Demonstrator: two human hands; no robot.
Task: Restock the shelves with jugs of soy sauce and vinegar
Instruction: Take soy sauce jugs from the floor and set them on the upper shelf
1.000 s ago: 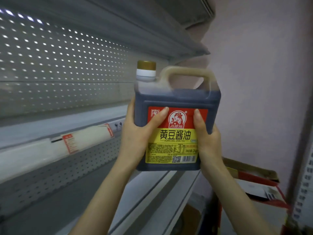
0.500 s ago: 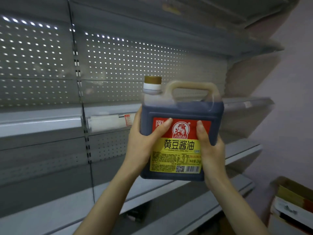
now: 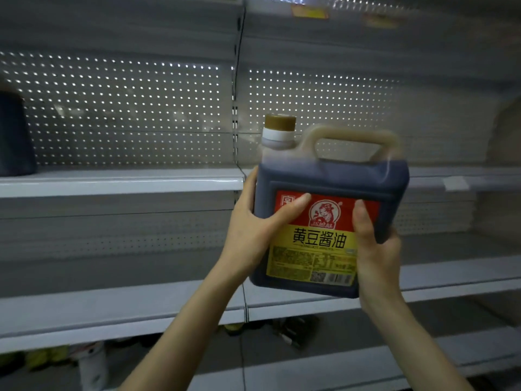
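A large jug of dark soy sauce (image 3: pixel 332 182) with a gold cap, a top handle and a red and yellow label hangs upright in the air in front of the shelving. My left hand (image 3: pixel 253 230) grips its left side, thumb across the label. My right hand (image 3: pixel 375 249) grips its lower right corner, thumb on the label. The jug's base is level with the gap below the upper white shelf (image 3: pixel 118 183). Another dark jug (image 3: pixel 14 136) stands on that shelf at the far left edge, partly cut off.
Grey metal shelves with perforated back panels fill the view. A vertical slotted upright (image 3: pixel 235 117) splits the two bays. A lower shelf (image 3: pixel 141 303) runs below the jug. Small items and a white container (image 3: pixel 93 365) lie on the dim bottom level.
The view has swung left, from the pink wall and cardboard box to face the shelves squarely. Both hands keep the same grip on the jug, which now tilts slightly.
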